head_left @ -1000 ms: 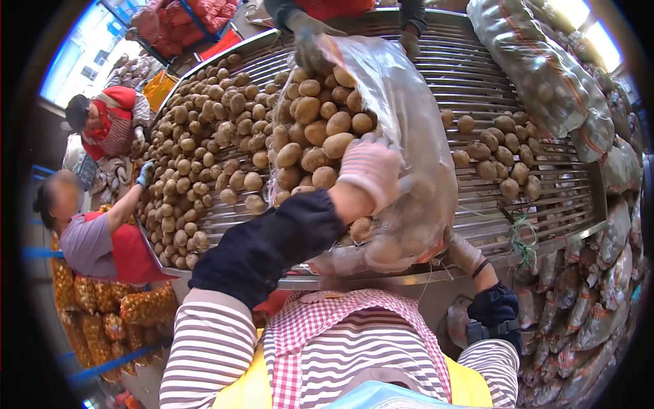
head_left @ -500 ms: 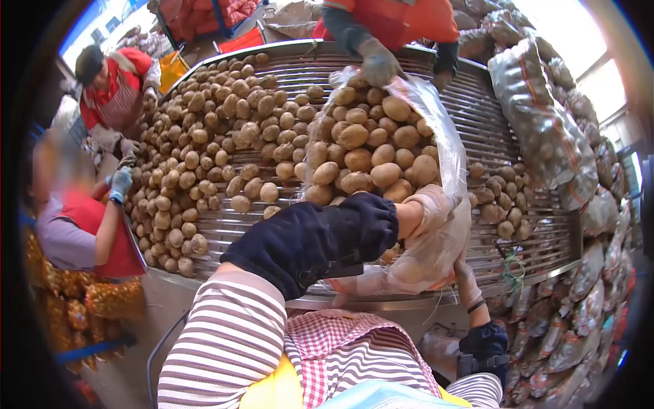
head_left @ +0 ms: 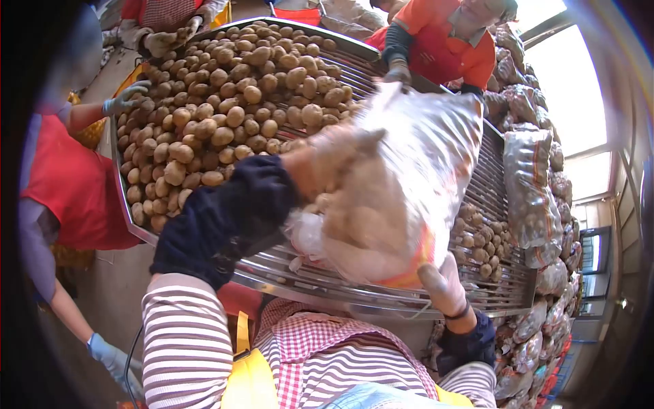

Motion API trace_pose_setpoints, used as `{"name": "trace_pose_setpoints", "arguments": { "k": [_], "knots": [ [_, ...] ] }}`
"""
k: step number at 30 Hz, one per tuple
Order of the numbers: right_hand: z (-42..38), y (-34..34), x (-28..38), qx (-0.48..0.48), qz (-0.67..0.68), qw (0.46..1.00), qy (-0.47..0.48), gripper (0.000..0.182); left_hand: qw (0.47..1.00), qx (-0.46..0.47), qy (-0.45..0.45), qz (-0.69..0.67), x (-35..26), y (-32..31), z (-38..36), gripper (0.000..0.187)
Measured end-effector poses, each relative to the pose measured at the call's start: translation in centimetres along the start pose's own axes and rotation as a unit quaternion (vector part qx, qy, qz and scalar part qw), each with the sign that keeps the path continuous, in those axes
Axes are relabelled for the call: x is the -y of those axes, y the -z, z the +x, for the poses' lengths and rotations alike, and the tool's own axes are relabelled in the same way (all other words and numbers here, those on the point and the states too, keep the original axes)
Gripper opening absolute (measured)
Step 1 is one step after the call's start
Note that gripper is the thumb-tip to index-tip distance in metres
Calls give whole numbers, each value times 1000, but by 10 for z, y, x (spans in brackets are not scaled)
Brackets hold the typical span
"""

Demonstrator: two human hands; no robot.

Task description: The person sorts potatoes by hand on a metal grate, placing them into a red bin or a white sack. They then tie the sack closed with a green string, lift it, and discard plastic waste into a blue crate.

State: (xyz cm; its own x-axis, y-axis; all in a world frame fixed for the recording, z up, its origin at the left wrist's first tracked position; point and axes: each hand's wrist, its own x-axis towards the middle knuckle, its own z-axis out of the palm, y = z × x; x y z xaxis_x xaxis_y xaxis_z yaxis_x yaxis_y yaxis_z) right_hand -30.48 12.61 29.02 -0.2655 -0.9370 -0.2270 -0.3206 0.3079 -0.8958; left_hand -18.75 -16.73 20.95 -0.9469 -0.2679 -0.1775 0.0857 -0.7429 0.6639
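Note:
A large clear plastic bag (head_left: 429, 157) with orange stripes lies across the slatted metal table, with potatoes showing through its lower part. My left hand (head_left: 337, 153), gloved and blurred by motion, is at the bag's left side; its fingers are smeared. At the bag's near right corner, my right hand (head_left: 443, 283) is closed on the plastic beside the orange stripe. Across the table a co-worker in orange (head_left: 426, 44) holds the bag's far end. Many loose potatoes (head_left: 235, 116) cover the table left of my left hand.
The slatted table's metal edge (head_left: 340, 293) runs in front of me. A smaller group of potatoes (head_left: 485, 238) lies at the right. Filled bags (head_left: 531, 191) are stacked beyond the right side. Co-workers with gloved hands stand at the left, one in a red apron (head_left: 82, 184).
The bag, open over potatoes before, is now lifted and drawn out toward the far co-worker. My left hand has moved left, my right hand up to the bag's corner. The view has shifted.

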Motion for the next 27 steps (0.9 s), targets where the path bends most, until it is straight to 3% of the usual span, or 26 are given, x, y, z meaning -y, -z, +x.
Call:
{"name": "trace_pose_setpoints", "arguments": {
  "k": [1, 2, 3, 4, 5, 6, 8, 9, 11, 14, 18, 20, 22, 24, 25, 26, 27],
  "knots": [
    [23, -12, 17, 28, -31, 999, 15, 54, 996, -87, -12, 19, -16, 14, -17, 27],
    [50, -25, 38, 55, -62, 996, 30, 47, 997, -34, -9, -64, -26, 51, -25, 29],
    [83, -41, 71, 122, -82, 988, 54, 28, 996, -65, -60, -17, -41, 70, -49, 31],
    [117, -75, 70, 65, -5, 987, 144, 24, 995, 38, -90, -21, -50, 121, -50, 30],
    [157, -86, 81, 130, -240, 951, 142, 19, 967, -238, -87, -24, -60, 104, -69, 28],
    [194, -111, 86, 72, -383, 889, 242, 34, 958, -269, -99, 0, -63, 139, -72, 27],
    [258, -159, 102, 36, -291, 938, 186, 39, 957, -269, -110, 4, -68, 180, -72, 26],
    [269, -179, 97, 42, -289, 936, 196, 39, 956, -272, -113, 1, -67, 194, -70, 26],
    [297, -206, 81, -10, -374, 889, 265, 39, 953, -277, -118, -12, -69, 218, -67, 25],
    [320, -222, 39, 12, -421, 845, 328, 37, 953, -273, -121, -43, -64, 241, -67, 26],
    [301, -204, 30, 28, -332, 861, 384, 27, 959, -249, -118, -71, -60, 262, -59, 27],
    [296, -191, 16, -23, -163, 888, 429, 22, 964, -227, -111, -86, -59, 267, -53, 28],
    [281, -167, 14, 20, -145, 903, 404, 18, 966, -217, -105, -92, -63, 251, -55, 28],
    [265, -150, 2, 64, -128, 905, 400, 16, 932, -307, -175, 82, -75, 197, -62, 24],
    [253, -141, 0, 73, -138, 915, 372, 18, 965, -137, -221, -25, -77, 200, -55, 19],
    [240, -130, -1, 71, -131, 919, 366, 18, 967, -141, -212, -23, -72, 201, -51, 19],
    [227, -118, 2, 87, -69, 948, 298, 18, 969, -141, -181, 87, -75, 183, -45, 18]
  ]
}}
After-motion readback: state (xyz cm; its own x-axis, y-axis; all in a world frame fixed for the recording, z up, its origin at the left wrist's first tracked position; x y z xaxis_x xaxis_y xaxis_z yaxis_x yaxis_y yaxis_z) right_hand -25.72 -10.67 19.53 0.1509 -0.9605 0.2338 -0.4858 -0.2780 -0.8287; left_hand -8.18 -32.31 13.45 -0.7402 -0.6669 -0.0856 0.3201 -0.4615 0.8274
